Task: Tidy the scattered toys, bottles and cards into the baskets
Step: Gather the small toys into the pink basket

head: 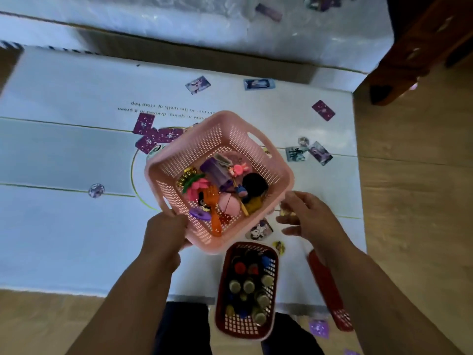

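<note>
Pale blue play mat (64, 226) over a wooden floor, cards (197, 85) scattered across it. Pink basket (220, 139) held over the mat, filled with toys (204, 190). Left hand (165, 234) at its near corner, fingers (180, 222) curled round the rim. Right hand (309, 216) just beside the basket's right corner, fingers loosely spread. Small yellowish thing at the fingertips, too blurred to tell whether pinched. Red basket (245, 326) of bottles (248, 285) nearer, at the mat's edge.
</note>
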The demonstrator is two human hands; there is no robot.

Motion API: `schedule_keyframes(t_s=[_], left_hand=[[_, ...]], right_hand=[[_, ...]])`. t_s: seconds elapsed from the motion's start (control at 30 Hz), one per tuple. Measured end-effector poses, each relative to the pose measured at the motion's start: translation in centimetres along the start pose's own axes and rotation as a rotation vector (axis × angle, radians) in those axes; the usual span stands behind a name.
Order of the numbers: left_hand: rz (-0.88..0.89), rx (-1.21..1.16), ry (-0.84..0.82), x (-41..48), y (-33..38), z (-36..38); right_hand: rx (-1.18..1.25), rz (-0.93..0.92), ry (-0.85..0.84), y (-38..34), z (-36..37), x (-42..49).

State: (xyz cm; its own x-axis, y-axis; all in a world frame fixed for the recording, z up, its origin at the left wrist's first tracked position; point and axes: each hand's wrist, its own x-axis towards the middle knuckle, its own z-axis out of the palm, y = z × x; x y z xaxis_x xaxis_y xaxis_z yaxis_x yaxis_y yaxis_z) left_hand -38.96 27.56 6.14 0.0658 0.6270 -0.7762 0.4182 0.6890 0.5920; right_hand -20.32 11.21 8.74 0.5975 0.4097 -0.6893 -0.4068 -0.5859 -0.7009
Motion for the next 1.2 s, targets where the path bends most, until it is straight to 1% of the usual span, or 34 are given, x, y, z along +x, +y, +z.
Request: schedule_keyframes(t_s=[0.03,0.1,0.13,0.2,0.33,0.53,0.77,0.9,0.97,1.1,1.2], left_hand=[[0.005,0.003,-0.003,-1.1,-0.8,0.6],[0.019,-0.032,0.051,-4.4,-3.2,2.3],[0.025,-0.047,0.067,-5.1,-3.8,2.7],[0.013,-0.118,0.095,-7.4,-5.4,3.6],[-0.023,-0.302,0.152,-13.1,-9.1,4.9],[0.03,-0.383,0.306,-20.2,-13.1,3.1],[0.049,-0.529,0.437,-28.2,-19.6,0.9],[0.021,-0.651,0.537,-33.5,-25.6,0.8],[0.021,-0.659,0.589,-36.4,-28.8,1.4],[-0.002,-0.733,0.731,-43.4,-36.4,3.9],[-0.043,-0.783,0.81,-48.3,-41.1,6.8]], right_hand=[[-0.009,-0.008,-0.027,0.1,-1.2,-0.1],[-0.053,-0.037,-0.126,0.5,-4.4,-1.1],[-0.061,-0.049,-0.148,0.4,-5.1,-1.1],[-0.083,-0.067,-0.174,0.4,-6.9,-1.5],[-0.195,-0.107,-0.284,0.7,-10.0,-3.3],[-0.35,-0.189,-0.452,1.6,-9.5,-6.8],[-0.546,-0.288,-0.559,4.8,-7.3,-10.6],[-0.631,-0.371,-0.654,8.0,-7.7,-14.6],[-0.673,-0.4,-0.702,10.2,-8.6,-16.2],[-0.814,-0.459,-0.822,15.5,-11.9,-20.5],[-0.864,-0.462,-0.895,19.0,-14.7,-24.0]])
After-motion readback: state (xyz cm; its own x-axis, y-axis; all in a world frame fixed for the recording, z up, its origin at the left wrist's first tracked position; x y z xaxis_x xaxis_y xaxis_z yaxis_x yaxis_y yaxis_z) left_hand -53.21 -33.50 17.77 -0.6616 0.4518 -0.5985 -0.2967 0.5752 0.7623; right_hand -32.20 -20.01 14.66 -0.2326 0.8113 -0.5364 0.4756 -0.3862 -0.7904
